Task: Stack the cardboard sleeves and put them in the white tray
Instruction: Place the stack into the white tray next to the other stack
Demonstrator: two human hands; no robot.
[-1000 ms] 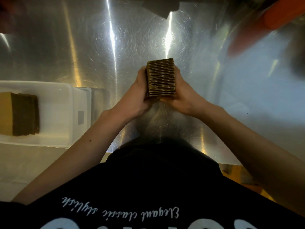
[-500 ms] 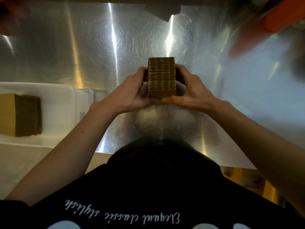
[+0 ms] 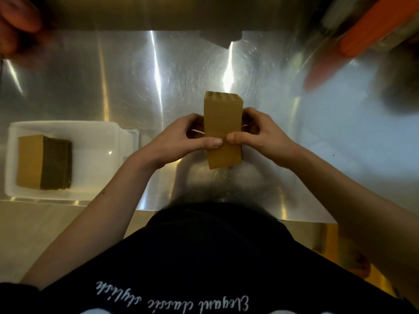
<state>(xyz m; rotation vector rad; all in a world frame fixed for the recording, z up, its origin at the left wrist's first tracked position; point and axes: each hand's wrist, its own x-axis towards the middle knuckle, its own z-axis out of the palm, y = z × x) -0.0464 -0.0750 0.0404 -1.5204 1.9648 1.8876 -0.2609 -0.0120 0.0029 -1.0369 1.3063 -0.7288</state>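
A brown stack of cardboard sleeves [image 3: 222,123] is held above the steel table at the centre, its flat face turned up toward me. My left hand [image 3: 188,141] grips its left side and my right hand [image 3: 258,137] its right side, both thumbs pressed on the top face. A thin pale band [image 3: 197,131] stretches out from the stack on both sides between my fingers. The white tray [image 3: 108,132] sits at the left with another stack of sleeves [image 3: 44,163] lying inside it.
The shiny steel table [image 3: 136,87] runs far back and to the right. An orange object [image 3: 371,26] lies blurred at the far right corner. A blurred reddish shape [image 3: 15,23] shows at the top left. The table's front edge is just before my body.
The stack has been tipped over in my hands, from its ribbed edges facing me to its flat face up. My thumbs now press on top, and a thin band shows around it.
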